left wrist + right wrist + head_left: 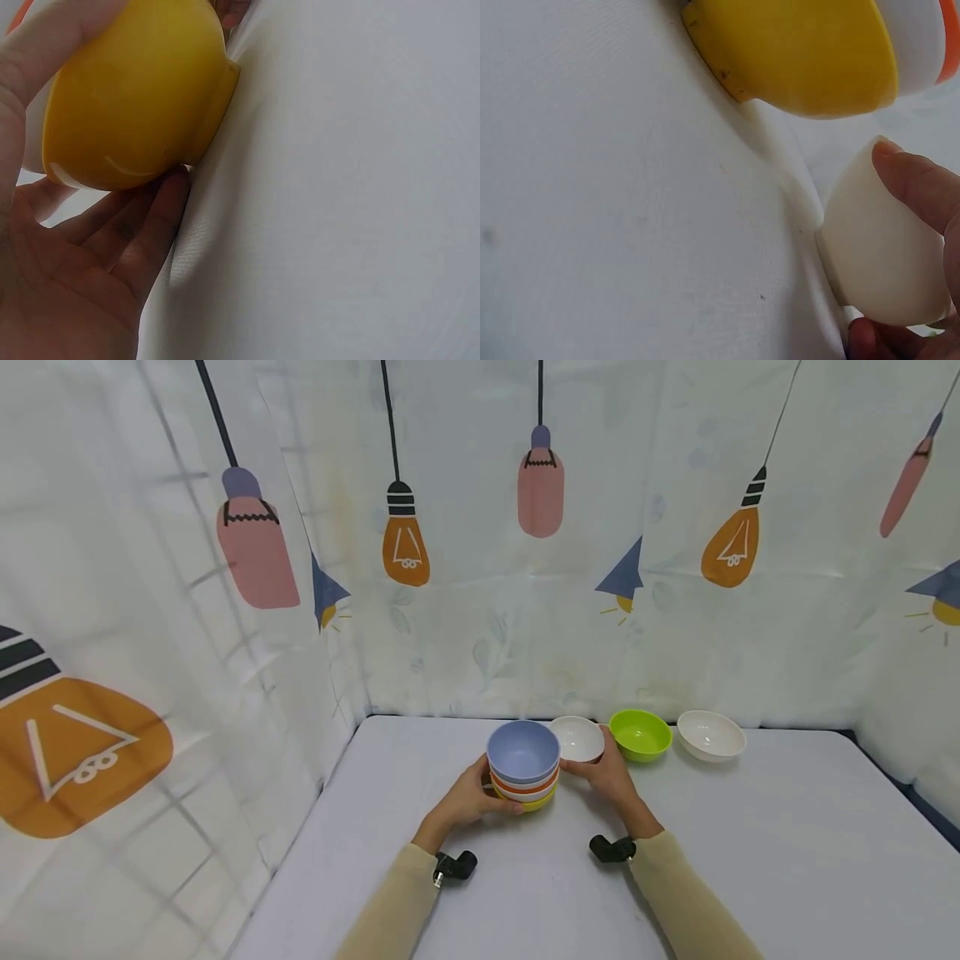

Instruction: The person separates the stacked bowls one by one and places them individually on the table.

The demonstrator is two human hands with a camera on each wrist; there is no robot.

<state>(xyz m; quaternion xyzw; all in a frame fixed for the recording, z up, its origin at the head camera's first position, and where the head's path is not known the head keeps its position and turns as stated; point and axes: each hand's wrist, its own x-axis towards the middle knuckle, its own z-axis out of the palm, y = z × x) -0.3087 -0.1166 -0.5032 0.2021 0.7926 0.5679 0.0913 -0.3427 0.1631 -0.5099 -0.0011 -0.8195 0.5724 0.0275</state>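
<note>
Toward the back of the table (825,827), the left hand (472,795) curls round the stack (523,766), while the right hand (611,772) grips the white bowl (577,739) beside it between thumb and fingers. Stacking seems the step in hand; the next move likely calls for raising the white bowl above the blue bowl (522,750) and lowering it level. Rounded and glossy, the yellow bowl (135,97) at the bottom has a ring foot; the green bowl (640,735) is equally smooth.

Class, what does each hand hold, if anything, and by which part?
Left hand: the stack of bowls, by the outer side of its yellow bottom bowl. Right hand: a white bowl, by its outer side, thumb near the rim.
</note>
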